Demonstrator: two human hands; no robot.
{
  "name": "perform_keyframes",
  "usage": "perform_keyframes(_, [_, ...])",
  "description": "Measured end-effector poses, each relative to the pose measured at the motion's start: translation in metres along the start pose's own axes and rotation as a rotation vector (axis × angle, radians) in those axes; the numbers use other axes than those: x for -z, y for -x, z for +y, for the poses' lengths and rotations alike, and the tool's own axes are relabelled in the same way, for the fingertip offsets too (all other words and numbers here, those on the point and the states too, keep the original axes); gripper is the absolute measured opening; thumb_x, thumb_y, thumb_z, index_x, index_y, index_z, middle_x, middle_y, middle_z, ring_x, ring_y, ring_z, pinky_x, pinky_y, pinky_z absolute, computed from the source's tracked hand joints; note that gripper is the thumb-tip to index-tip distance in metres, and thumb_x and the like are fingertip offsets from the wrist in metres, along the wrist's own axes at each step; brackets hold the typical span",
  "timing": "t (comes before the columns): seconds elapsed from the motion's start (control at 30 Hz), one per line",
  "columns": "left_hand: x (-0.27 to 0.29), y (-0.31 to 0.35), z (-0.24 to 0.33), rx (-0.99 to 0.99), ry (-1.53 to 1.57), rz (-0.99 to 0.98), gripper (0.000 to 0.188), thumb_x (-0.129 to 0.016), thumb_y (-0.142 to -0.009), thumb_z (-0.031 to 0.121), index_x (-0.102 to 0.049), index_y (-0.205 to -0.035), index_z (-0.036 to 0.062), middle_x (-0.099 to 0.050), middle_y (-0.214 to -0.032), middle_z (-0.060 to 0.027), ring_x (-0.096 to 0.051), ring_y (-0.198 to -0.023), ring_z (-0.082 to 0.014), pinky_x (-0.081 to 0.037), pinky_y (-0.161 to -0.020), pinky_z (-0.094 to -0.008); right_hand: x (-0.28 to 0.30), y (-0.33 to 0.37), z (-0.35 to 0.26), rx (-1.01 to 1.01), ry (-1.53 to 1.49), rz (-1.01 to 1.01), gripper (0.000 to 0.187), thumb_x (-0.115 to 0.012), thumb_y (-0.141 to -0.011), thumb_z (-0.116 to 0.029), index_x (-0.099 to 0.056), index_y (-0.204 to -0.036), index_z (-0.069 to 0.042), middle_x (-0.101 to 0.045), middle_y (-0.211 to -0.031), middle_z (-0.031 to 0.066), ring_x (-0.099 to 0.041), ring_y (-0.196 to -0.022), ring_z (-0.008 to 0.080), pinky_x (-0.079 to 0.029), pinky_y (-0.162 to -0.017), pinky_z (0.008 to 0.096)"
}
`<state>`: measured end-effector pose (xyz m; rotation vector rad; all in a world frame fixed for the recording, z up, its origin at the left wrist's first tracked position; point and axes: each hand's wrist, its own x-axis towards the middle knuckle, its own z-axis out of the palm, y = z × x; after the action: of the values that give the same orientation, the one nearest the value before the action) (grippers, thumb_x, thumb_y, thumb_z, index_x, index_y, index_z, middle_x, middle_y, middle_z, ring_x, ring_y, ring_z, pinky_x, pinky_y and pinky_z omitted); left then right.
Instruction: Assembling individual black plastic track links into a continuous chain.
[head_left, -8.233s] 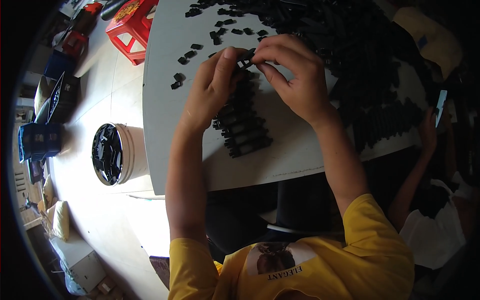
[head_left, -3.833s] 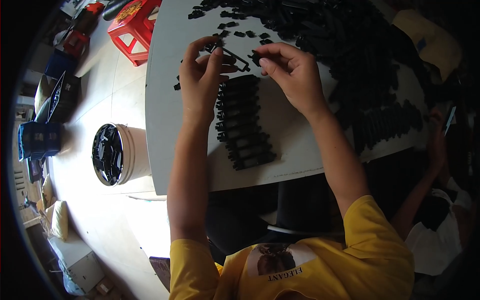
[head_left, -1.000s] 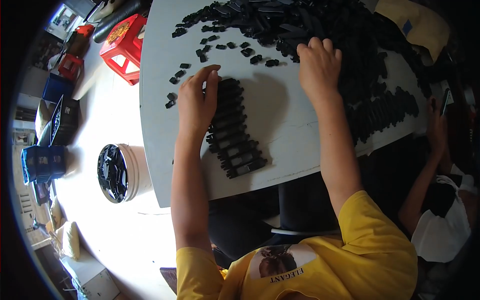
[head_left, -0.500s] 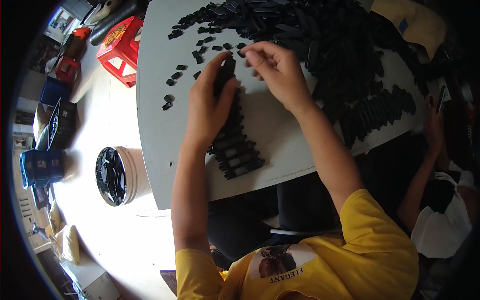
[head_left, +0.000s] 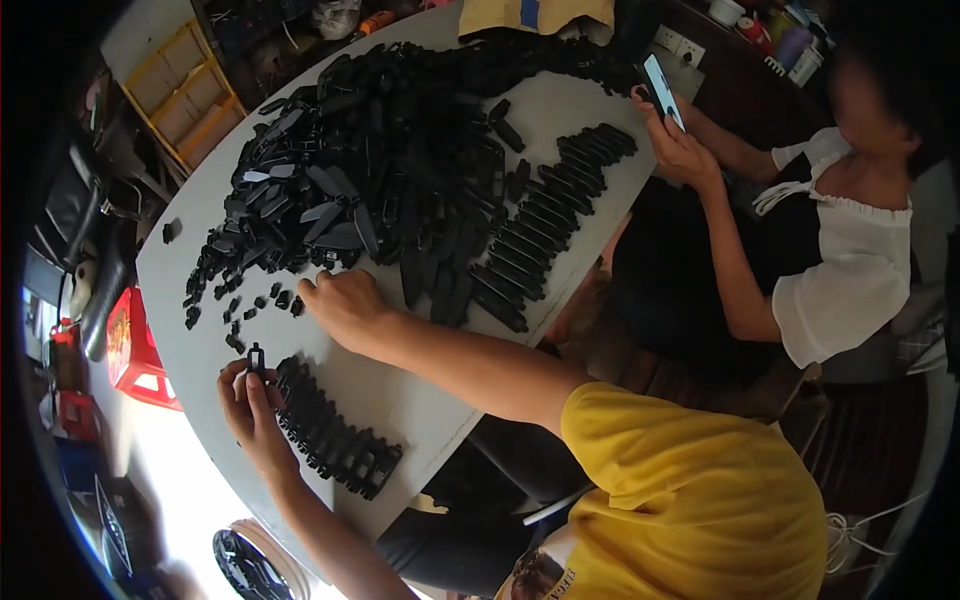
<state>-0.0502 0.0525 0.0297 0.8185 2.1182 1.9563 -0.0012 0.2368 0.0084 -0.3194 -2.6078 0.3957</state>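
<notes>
Grey surface (head_left: 370, 390) bearing a heap of black plastic parts (head_left: 380, 180)

Rounded at its left side, the surface stands in a cluttered room, with a yellow rack (head_left: 185, 95) beyond it and a red plastic stool (head_left: 140, 350) beside its left edge. At the lower edge of the view, a pale bucket (head_left: 285, 562) contains more black pieces.

The left hand (head_left: 252, 422) is partly curled, with a slim, open-framed black piece (head_left: 257, 360) pinched between thumb and fingers. Its narrow end points away from the person, close to the far end of a curved row of linked black pieces (head_left: 335, 435); whether it touches that row cannot be told. The row lies on the surface, running from beside the left hand toward the near edge.

The right hand (head_left: 348, 308) reaches across the surface, fingers bent and drawn close together, fingertips just beside some scattered small black clips (head_left: 283, 299). Whether it has hold of one cannot be seen.

Beyond the right hand lies the heap, with a second row of black pieces (head_left: 540, 225) along the right side of the surface. There, another person in a white top (head_left: 845, 270) holds a lit phone (head_left: 663, 92).
</notes>
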Motion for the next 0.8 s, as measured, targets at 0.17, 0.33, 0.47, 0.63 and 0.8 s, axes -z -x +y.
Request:
perform_keyframes(0.17, [0.011,0.000,0.004,0.118,0.004,0.038,0.026,-0.047,-0.095,0.024,-0.051,-0.111,0.0038,-0.057,-0.082,-0.0037,-0.038,-0.056,-0.0042,-0.030,-0.052,-0.0168,0.005,-0.003,-0.011,0.012,-0.444,0.102,0.014,-0.056,-0.077,-0.003,-0.049,-0.088,-0.004,-0.060,-0.078,0.0112,-0.062,-0.068,0.0293,-0.049,-0.059,0.0403])
perform_keyframes(0.33, [0.008,0.004,0.005,0.197,0.064,0.169,0.031,-0.050,-0.094,0.029,-0.058,-0.098,-0.0006,-0.056,-0.076,-0.0045,-0.054,-0.058,-0.0116,-0.043,-0.053,-0.0220,0.006,-0.001,-0.024,0.123,-0.849,0.136,0.028,-0.055,-0.080,0.000,-0.052,-0.106,-0.007,-0.061,-0.090,0.0111,-0.061,-0.078,0.0240,-0.047,-0.068,0.0322])
perform_keyframes(0.47, [-0.006,-0.001,0.023,0.242,0.094,0.123,0.035,-0.044,-0.096,0.026,-0.060,-0.083,-0.0016,-0.059,-0.067,-0.0045,-0.052,-0.049,-0.0074,-0.033,-0.041,-0.0203,0.040,0.002,-0.033,0.163,-0.799,0.016,0.029,-0.064,-0.076,0.000,-0.057,-0.104,-0.006,-0.064,-0.085,0.0057,-0.060,-0.076,0.0141,-0.047,-0.065,0.0274])
perform_keyframes(0.63, [0.000,0.004,0.021,0.171,0.077,0.107,0.040,-0.041,-0.098,0.029,-0.060,-0.080,-0.0018,-0.056,-0.060,-0.0036,-0.050,-0.046,-0.0063,-0.031,-0.039,-0.0196,0.033,0.004,-0.046,0.457,-0.589,0.162,0.025,-0.068,-0.071,0.001,-0.064,-0.095,-0.007,-0.064,-0.085,0.0046,-0.060,-0.076,0.0191,-0.048,-0.065,0.0290])
perform_keyframes(0.8, [0.001,0.003,0.014,0.146,0.082,0.084,0.045,-0.040,-0.098,0.034,-0.060,-0.078,-0.0009,-0.054,-0.053,-0.0029,-0.048,-0.042,-0.0061,-0.031,-0.037,-0.0210,0.032,0.005,-0.045,0.543,-0.509,0.184,0.030,-0.069,-0.066,0.004,-0.067,-0.094,-0.009,-0.063,-0.082,0.0038,-0.058,-0.076,0.0207,-0.049,-0.066,0.0308])
